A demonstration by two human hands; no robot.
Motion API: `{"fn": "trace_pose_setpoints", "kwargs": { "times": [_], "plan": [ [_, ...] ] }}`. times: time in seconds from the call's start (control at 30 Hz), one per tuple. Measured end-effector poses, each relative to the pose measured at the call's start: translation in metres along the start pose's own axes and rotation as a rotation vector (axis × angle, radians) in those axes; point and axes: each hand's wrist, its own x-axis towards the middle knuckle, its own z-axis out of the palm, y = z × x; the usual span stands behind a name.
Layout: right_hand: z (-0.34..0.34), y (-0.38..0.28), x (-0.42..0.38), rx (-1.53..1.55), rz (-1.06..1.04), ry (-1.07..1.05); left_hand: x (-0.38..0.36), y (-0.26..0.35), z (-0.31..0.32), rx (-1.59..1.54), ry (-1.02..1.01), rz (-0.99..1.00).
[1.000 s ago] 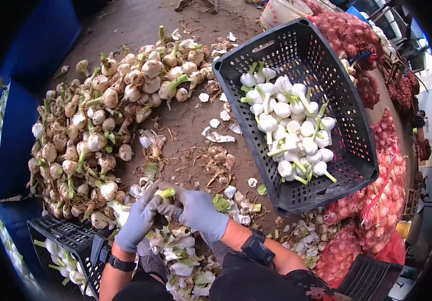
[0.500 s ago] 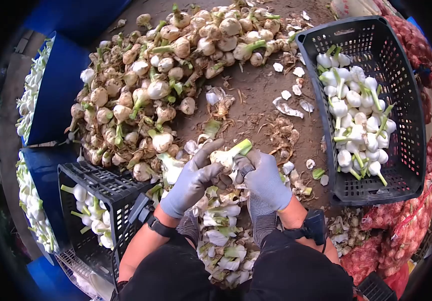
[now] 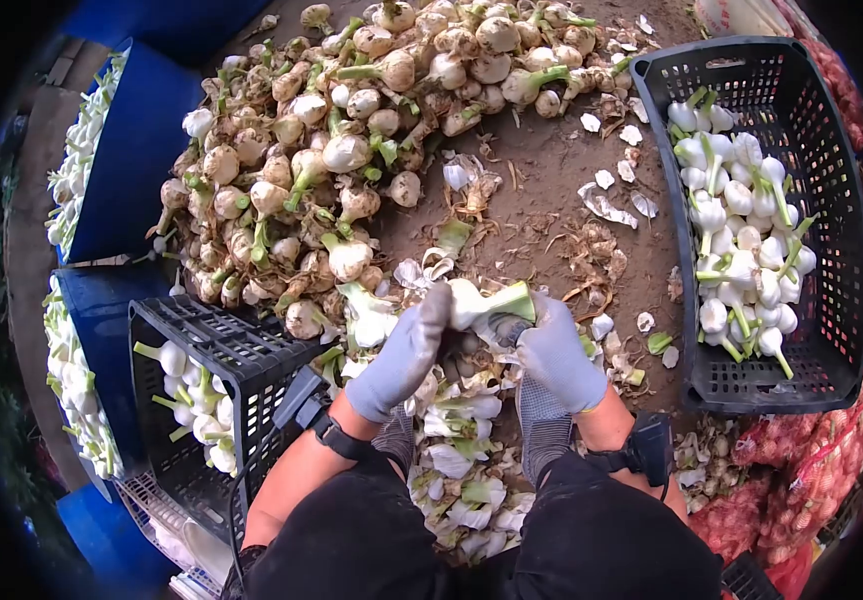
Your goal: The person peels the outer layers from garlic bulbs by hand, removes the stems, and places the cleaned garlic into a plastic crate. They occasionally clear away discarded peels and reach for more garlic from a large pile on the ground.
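Between my gloved hands is a garlic bulb with a short, thick green stem pointing right. Its visible side is white and smooth. My left hand is closed around the bulb's left side, fingers up against it. On the stem side, my right hand is closed with its fingers at the base of the cut stem. Loose skin hangs below the bulb near the right fingers. Parts of both sets of fingertips are hidden. Under the hands lie peeled garlic skins between my shoes.
A big heap of unpeeled garlic spreads at the upper left. The black crate on the right holds white bulbs, as does another black crate at left. Blue containers line the left edge; red net sacks lie at right.
The bulb shows a clean white side where brownish skin was visible before. Its stem has tipped to a flatter angle. The whole view has shifted a little, moving the surroundings rightward.
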Motion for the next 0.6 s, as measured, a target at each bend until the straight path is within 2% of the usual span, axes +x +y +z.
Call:
{"fn": "trace_pose_setpoints", "kwargs": {
  "times": [0.03, 0.07, 0.13, 0.2, 0.23, 0.27, 0.33, 0.37, 0.4, 0.43, 0.47, 0.53, 0.6],
  "plan": [
    [-0.004, 0.003, -0.002, -0.041, 0.036, -0.13, 0.007, -0.002, -0.006, 0.168, 0.134, 0.033],
    [-0.002, 0.008, -0.007, 0.085, 0.055, -0.19, 0.018, -0.001, -0.01, 0.358, 0.233, 0.24],
    [0.001, 0.017, -0.009, 0.147, 0.075, -0.196, 0.018, 0.009, -0.005, 0.356, 0.434, 0.166],
    [-0.002, 0.012, -0.006, 0.052, 0.012, -0.165, 0.007, 0.02, 0.004, 0.536, 0.254, 0.457],
    [-0.003, 0.008, -0.003, -0.044, -0.061, -0.135, 0.005, 0.02, 0.003, 0.845, 0.176, 0.594],
    [-0.003, 0.009, -0.003, -0.039, -0.063, -0.139, 0.01, 0.016, 0.0, 0.845, 0.099, 0.619],
    [-0.004, 0.014, -0.007, -0.315, -0.109, -0.157, 0.007, 0.011, -0.005, 0.389, 0.006, 0.162],
    [-0.008, 0.02, -0.004, -0.466, -0.118, -0.067, 0.005, 0.011, -0.005, 0.39, 0.01, 0.161],
    [-0.012, 0.017, -0.002, -0.466, -0.114, -0.067, 0.001, 0.014, -0.001, 0.09, 0.031, 0.052],
    [-0.017, 0.013, 0.0, -0.743, -0.148, 0.063, -0.001, 0.013, 0.003, -0.212, 0.048, -0.062],
    [-0.022, 0.011, 0.0, -1.019, -0.181, 0.197, -0.001, 0.008, -0.004, -0.215, -0.049, 0.027],
    [-0.024, 0.022, 0.0, -1.134, -0.142, 0.115, 0.001, 0.006, -0.004, -0.362, -0.048, 0.18],
    [-0.012, 0.032, -0.019, -1.342, -0.021, -0.389, 0.004, 0.009, -0.013, -0.76, -0.126, 0.184]
  ]
}}
